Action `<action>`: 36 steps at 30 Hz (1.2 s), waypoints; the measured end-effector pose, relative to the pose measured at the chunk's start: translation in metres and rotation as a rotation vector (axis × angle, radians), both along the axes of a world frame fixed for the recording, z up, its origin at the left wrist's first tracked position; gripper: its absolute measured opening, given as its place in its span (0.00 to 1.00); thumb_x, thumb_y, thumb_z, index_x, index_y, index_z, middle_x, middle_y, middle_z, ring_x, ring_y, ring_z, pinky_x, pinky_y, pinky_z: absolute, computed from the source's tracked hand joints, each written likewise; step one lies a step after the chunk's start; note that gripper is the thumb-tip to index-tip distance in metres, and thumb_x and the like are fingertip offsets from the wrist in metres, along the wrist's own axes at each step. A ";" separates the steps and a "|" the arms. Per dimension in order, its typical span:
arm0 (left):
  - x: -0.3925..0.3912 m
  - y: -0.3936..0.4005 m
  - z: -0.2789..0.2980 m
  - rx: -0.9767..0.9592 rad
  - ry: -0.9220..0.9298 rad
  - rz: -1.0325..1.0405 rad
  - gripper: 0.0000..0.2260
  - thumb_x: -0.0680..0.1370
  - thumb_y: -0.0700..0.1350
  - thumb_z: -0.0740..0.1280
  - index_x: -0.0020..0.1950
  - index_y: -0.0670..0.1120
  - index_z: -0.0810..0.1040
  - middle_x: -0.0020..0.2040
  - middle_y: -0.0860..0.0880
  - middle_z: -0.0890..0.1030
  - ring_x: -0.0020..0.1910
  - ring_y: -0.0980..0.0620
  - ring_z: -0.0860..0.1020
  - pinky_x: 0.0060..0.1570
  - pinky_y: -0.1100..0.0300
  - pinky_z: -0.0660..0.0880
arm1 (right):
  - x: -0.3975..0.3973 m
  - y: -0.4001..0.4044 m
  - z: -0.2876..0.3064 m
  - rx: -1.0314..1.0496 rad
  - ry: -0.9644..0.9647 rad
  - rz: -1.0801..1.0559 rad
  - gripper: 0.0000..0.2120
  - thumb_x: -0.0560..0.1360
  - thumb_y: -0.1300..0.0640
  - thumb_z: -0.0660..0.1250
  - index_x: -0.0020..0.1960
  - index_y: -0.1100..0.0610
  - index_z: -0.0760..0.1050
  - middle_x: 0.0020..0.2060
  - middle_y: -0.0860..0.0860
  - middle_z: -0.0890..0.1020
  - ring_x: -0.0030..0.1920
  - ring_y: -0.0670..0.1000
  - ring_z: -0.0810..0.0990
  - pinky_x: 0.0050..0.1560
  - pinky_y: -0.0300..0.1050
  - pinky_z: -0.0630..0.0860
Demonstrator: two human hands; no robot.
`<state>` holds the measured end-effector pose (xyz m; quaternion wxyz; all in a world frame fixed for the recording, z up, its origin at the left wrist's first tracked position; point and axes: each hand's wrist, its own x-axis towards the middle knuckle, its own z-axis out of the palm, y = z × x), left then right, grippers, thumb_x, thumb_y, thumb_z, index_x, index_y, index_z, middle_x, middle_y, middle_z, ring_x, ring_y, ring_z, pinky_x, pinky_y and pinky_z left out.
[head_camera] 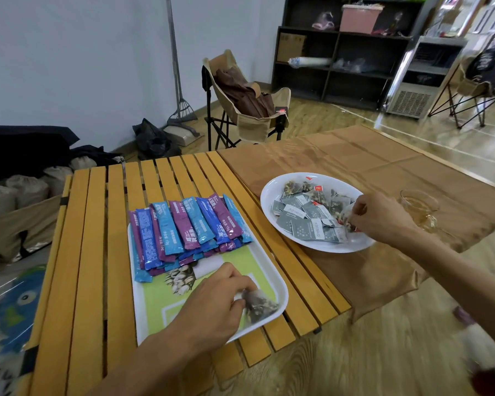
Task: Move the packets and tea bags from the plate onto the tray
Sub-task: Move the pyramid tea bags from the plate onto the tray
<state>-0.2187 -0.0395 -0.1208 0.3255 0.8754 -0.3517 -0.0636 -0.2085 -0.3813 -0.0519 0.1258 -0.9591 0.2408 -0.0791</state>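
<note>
A white tray (143, 318) with a green print lies on the slatted wooden table. Several blue and purple stick packets (183, 227) are lined up across its far half. My left hand (214, 301) rests over the tray's near right corner, fingers closed on a clear tea bag (259, 307) that touches the tray. To the right, a white oval plate (272, 192) holds several grey packets (306, 227) and tea bags (293, 187). My right hand (380, 215) is at the plate's right rim, pinching a tea bag (347, 218).
A glass cup of tea (420, 210) stands just right of the plate on a brown cloth (354, 158). The slatted table (91, 238) is bare to the left of the tray. A folding chair (249, 101) stands beyond the table.
</note>
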 end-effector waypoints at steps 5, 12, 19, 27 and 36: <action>0.000 0.005 0.003 -0.001 -0.001 0.001 0.11 0.78 0.41 0.62 0.47 0.57 0.79 0.48 0.61 0.69 0.46 0.62 0.72 0.44 0.66 0.71 | -0.018 0.046 0.021 0.194 -0.172 0.158 0.08 0.71 0.55 0.74 0.35 0.55 0.78 0.29 0.45 0.83 0.34 0.45 0.82 0.37 0.40 0.76; -0.006 0.011 0.009 0.005 -0.012 0.055 0.11 0.79 0.41 0.64 0.52 0.58 0.74 0.48 0.61 0.68 0.45 0.64 0.71 0.41 0.70 0.67 | -0.031 0.144 0.004 0.383 -0.054 0.490 0.05 0.73 0.52 0.73 0.42 0.52 0.80 0.36 0.46 0.84 0.36 0.41 0.79 0.34 0.33 0.72; -0.014 0.016 0.019 0.061 0.010 0.152 0.04 0.76 0.45 0.64 0.42 0.54 0.71 0.39 0.55 0.74 0.40 0.58 0.72 0.36 0.62 0.69 | -0.025 0.145 -0.012 0.245 0.100 0.642 0.14 0.75 0.56 0.68 0.59 0.47 0.78 0.49 0.45 0.75 0.42 0.40 0.73 0.39 0.30 0.66; -0.019 0.010 0.022 0.194 0.016 0.153 0.10 0.74 0.58 0.66 0.41 0.52 0.75 0.36 0.55 0.74 0.39 0.56 0.73 0.33 0.62 0.63 | -0.020 0.145 -0.014 0.129 0.110 0.780 0.07 0.78 0.54 0.68 0.55 0.51 0.82 0.51 0.46 0.76 0.48 0.43 0.74 0.49 0.39 0.71; -0.021 0.000 0.017 0.113 -0.022 0.188 0.12 0.76 0.57 0.67 0.38 0.53 0.72 0.33 0.55 0.71 0.37 0.56 0.70 0.34 0.62 0.60 | -0.029 0.134 -0.014 0.131 0.218 0.857 0.11 0.77 0.57 0.67 0.58 0.49 0.81 0.53 0.46 0.79 0.52 0.44 0.73 0.53 0.44 0.75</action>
